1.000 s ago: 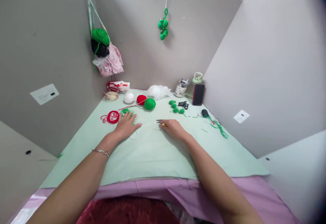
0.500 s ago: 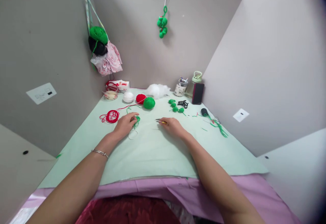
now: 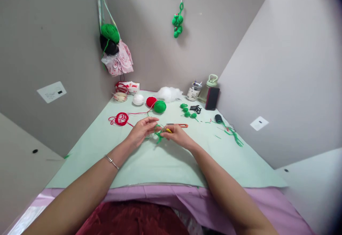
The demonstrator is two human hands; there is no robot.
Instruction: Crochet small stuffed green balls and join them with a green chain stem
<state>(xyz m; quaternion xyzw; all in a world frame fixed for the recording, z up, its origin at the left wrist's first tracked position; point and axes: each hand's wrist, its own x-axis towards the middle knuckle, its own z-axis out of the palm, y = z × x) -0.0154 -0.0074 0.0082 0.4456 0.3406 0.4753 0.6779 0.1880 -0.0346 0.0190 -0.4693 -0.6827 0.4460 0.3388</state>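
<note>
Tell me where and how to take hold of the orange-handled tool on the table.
Its orange handle, probably from the right: the tool lies flat, handle end rightward, dark blade leftward, just beyond the right hand.

On the pale green table cover [image 3: 149,167], which is spread flat, there lie a red yarn coil [image 3: 121,119], a white ball [image 3: 138,99], a red ball [image 3: 151,102], a green ball [image 3: 160,106], white fluff [image 3: 169,94], an orange-handled tool [image 3: 182,125] and a dark spool [image 3: 218,118].
</note>
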